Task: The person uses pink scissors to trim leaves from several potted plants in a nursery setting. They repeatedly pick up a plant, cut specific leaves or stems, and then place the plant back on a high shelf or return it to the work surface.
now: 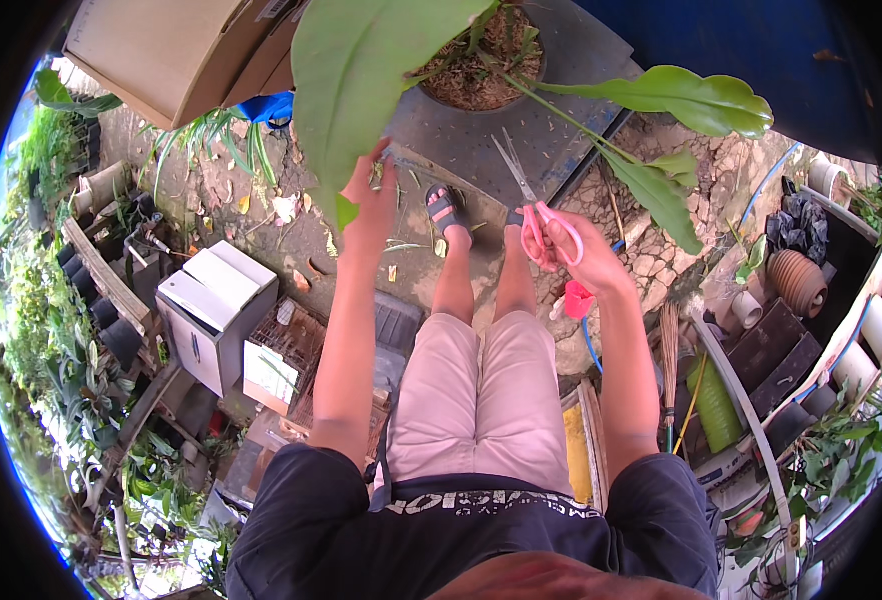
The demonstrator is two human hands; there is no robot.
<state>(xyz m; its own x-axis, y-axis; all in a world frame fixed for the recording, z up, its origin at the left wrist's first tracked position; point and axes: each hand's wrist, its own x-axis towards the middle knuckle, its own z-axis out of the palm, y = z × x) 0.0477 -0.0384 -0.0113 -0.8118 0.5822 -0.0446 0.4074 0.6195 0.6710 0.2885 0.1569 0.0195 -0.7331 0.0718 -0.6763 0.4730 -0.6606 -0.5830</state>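
My left hand (368, 201) is raised beside the lower edge of a large broad green leaf (366, 82). The leaf partly covers its fingers, so I cannot tell whether they pinch it. In my right hand (580, 247) is a pair of scissors (520, 169) with pink handles, its narrow metal blades slightly apart and pointing away from me. Beyond the blades stands a potted plant with brown fibrous potting material (478, 75) on a dark, worn tabletop (441, 131). Long flat leaves (666, 97) spread from the pot to the right, past the tabletop's edge.
A cardboard box (156, 52) sits at upper left, and a large blue container (756, 52) at upper right. A white-and-grey box (216, 292) stands on the left. A red plastic cup (579, 299) and a stick broom (669, 360) are on the right. Fallen leaves litter the cracked ground.
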